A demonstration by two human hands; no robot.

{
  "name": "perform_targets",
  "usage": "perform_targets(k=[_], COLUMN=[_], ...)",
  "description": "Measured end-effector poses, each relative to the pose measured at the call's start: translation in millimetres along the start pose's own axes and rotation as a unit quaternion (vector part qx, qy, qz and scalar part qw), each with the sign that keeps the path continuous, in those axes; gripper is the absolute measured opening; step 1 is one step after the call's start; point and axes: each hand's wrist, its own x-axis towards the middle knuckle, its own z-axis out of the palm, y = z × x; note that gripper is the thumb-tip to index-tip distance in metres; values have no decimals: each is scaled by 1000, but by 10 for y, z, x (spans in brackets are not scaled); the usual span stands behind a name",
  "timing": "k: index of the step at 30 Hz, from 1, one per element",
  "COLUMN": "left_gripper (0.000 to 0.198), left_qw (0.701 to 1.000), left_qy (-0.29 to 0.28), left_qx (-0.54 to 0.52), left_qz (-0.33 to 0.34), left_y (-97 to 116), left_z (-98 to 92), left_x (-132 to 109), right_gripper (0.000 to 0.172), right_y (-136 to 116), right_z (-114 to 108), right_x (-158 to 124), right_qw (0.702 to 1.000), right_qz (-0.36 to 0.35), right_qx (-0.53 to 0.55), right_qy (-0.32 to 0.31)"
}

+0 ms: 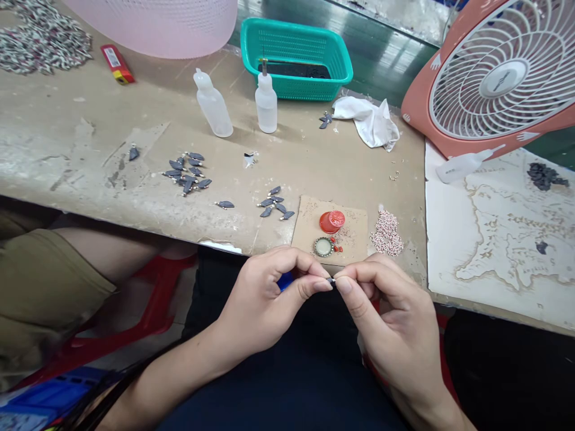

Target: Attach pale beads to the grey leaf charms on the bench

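Observation:
My left hand (274, 293) and my right hand (386, 317) meet in front of the table edge, thumbs and forefingers pinched. Between the fingertips shows a small dark piece (331, 281), mostly hidden; both hands touch it. Just beyond lies a cardboard piece (309, 215) bearing a red cap-like container (331, 222), a bottle cap (323, 246) and small red bits (336, 246). Right of the cardboard is a heap of tiny pinkish beads (387, 233). Dark grey leaf-shaped pieces with small light tips lie in one group (276, 203) and a larger group (186, 173) to the left.
Two squeeze bottles (213, 105) (266, 102) stand before a green basket (296, 36). A fan (498, 78), white cloth (371, 123) and lying bottle (467, 166) are at right. A red lighter-like object (117, 64) lies at left. Another person's leg (108, 251) is beside me.

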Motion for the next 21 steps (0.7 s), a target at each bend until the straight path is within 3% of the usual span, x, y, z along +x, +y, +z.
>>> perform_targets(k=[11, 21], left_gripper=[14, 10], left_qw=[997, 1000], left_qy=[20, 18], left_qx=[48, 6], left_qz=[48, 6], left_y=[-59, -100], left_z=[44, 20], left_x=[-44, -17], right_gripper=[12, 11], right_y=[17, 150], right_z=[43, 60], right_x=[-25, -29], right_qw=[1000, 997], right_qz=[-2, 41], right_qx=[0, 62], right_qy=[-2, -34])
